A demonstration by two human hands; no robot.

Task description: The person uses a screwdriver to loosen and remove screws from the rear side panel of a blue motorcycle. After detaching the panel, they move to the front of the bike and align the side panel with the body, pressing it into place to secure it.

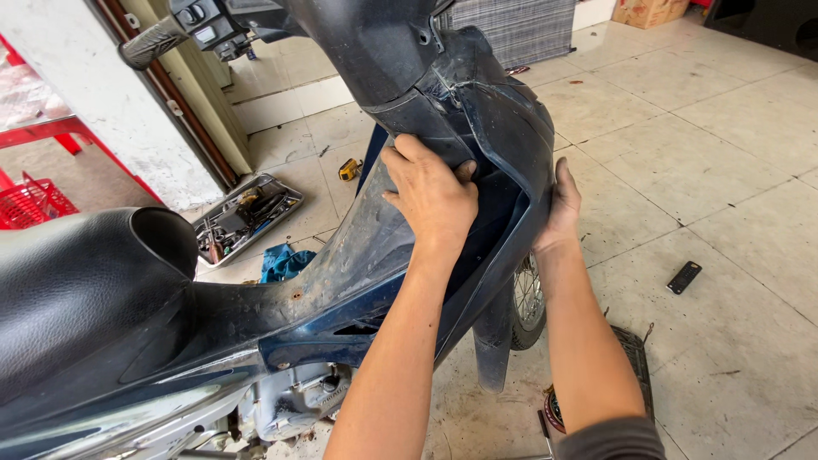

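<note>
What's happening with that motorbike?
A person has both hands on the bike's dark leg shield. The left hand presses flat on its inner face; the right hand grips its outer edge. A tray of tools and a blue rag lie on the tiled floor beside the bike.

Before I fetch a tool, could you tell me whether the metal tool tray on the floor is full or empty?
Full: the metal tool tray lies flat on the tiled floor, crowded with dark tools.
</note>
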